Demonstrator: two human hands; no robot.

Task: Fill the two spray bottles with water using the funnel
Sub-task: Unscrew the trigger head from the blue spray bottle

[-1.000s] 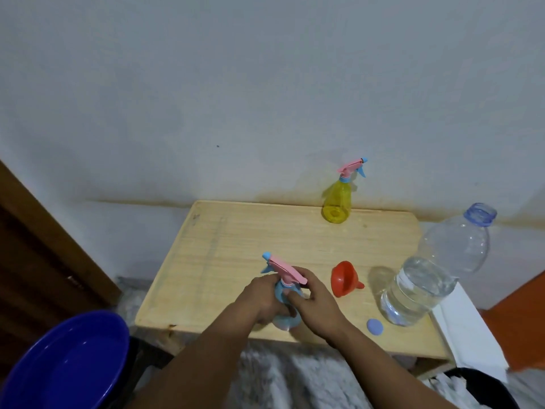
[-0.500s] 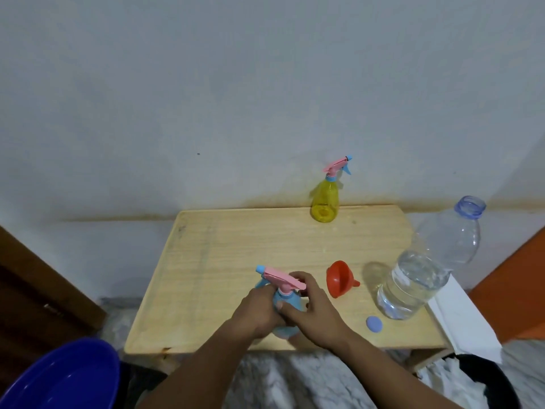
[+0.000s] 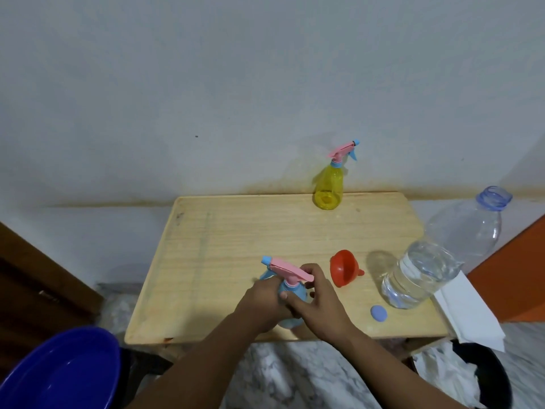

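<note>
A blue spray bottle (image 3: 290,292) with a pink trigger head stands near the front of the wooden table (image 3: 224,243). My left hand (image 3: 262,305) grips its body from the left. My right hand (image 3: 317,302) holds the neck and the pink head from the right. A yellow spray bottle (image 3: 328,187) with a pink head stands at the table's back edge. The red funnel (image 3: 343,268) lies on its side just right of my hands. A large clear water bottle (image 3: 436,261), uncapped and partly full, stands at the right edge, with its blue cap (image 3: 378,313) on the table in front of it.
A blue basin (image 3: 56,373) sits low at the front left. White paper (image 3: 469,314) lies under the water bottle's right side. A dark bin (image 3: 483,376) with white crumpled material is at the lower right. A white wall rises behind the table.
The view has shifted a little. My right hand's fingers have moved up around the pink spray head; both hands stay on the blue bottle.
</note>
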